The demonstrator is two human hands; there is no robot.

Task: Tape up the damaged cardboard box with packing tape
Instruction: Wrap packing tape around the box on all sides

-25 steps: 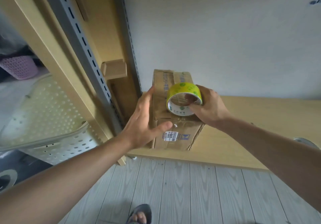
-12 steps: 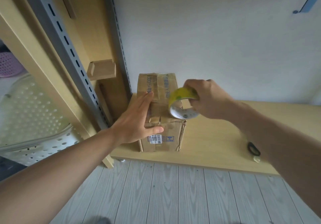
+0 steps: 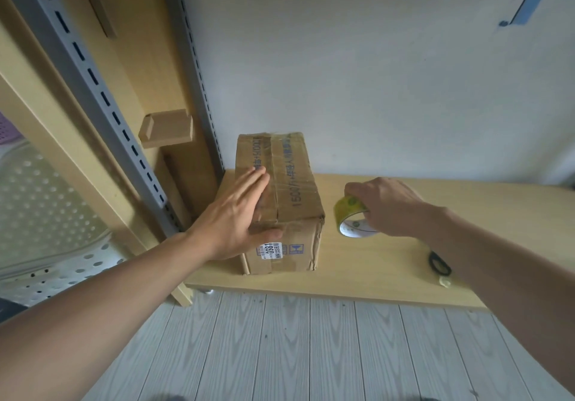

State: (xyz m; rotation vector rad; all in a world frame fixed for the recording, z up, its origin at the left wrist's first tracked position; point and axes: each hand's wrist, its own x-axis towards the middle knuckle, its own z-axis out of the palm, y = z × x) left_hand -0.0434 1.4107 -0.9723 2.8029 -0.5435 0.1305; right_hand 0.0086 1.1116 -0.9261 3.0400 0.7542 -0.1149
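Observation:
A brown cardboard box with blue print and a white label stands on the left end of a low wooden shelf. Clear tape runs along its top seam. My left hand lies flat on the box top with straight fingers, thumb over the front edge. My right hand grips a yellow-green roll of packing tape to the right of the box, at or just above the shelf surface.
Black-handled scissors lie on the shelf by my right forearm. A slotted grey metal upright and wooden frame stand left of the box. A white perforated basket sits at far left. A white wall backs the shelf; grey plank floor below.
My right hand has carried the tape roll off the box top, down and to the right onto the shelf side. My left hand has stayed pressed on the box.

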